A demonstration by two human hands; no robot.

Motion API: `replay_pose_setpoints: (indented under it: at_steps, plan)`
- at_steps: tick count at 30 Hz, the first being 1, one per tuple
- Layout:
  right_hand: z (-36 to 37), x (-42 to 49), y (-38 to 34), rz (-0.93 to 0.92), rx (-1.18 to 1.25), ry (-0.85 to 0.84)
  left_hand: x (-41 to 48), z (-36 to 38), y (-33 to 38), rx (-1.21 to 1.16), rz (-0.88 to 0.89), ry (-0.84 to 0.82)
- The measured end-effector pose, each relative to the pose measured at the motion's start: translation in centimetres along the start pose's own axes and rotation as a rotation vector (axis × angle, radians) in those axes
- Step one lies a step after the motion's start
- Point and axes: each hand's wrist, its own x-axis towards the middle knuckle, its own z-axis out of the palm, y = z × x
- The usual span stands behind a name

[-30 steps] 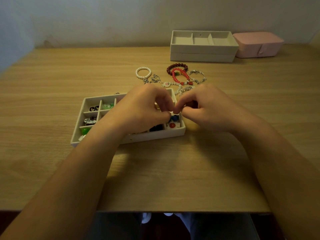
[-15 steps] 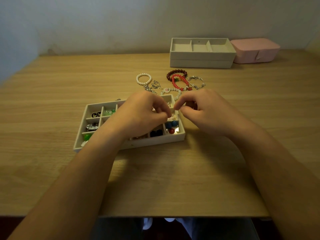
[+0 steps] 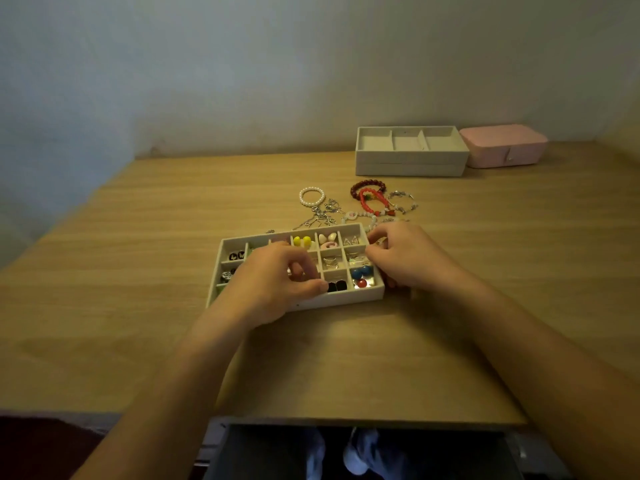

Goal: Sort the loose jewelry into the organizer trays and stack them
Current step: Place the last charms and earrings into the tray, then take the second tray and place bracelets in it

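Note:
A white organizer tray (image 3: 346,298) with many small compartments lies in the middle of the table, holding coloured earrings and studs. My left hand (image 3: 277,284) rests over its front middle with the fingers curled into a compartment and the thumb on the front wall; what it pinches is hidden. My right hand (image 3: 405,259) sits at the tray's right end, fingertips pinched on something small and shiny. Behind the tray lie a pearl bracelet (image 3: 311,196), a dark red bead bracelet (image 3: 367,186), a red bracelet (image 3: 371,206), a silver chain bracelet (image 3: 403,203) and silver earrings (image 3: 322,216).
Two stacked white trays (image 3: 410,164) stand at the back by the wall, the top one with three compartments. A shut pink box (image 3: 504,147) sits to their right. The wooden table (image 3: 138,271) ends just in front of my forearms.
My hands were pinched together over the tray's right part; now they are apart. The left hand has dropped to the tray's front middle and the right stays at the right end. More compartments show.

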Motion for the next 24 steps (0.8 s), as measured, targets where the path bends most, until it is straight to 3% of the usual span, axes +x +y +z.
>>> replay_pose_setpoints:
  at_steps: [19,24]
  plan:
    - [3.9,1.2,-6.1,0.086,0.176,-0.084,-1.0,-3.6,-1.6,0.103,-0.109,-0.025]
    - [0.3,2.6,-4.9,0.061,0.11,0.078,2.7,-3.8,1.6,-0.047,-0.06,-0.016]
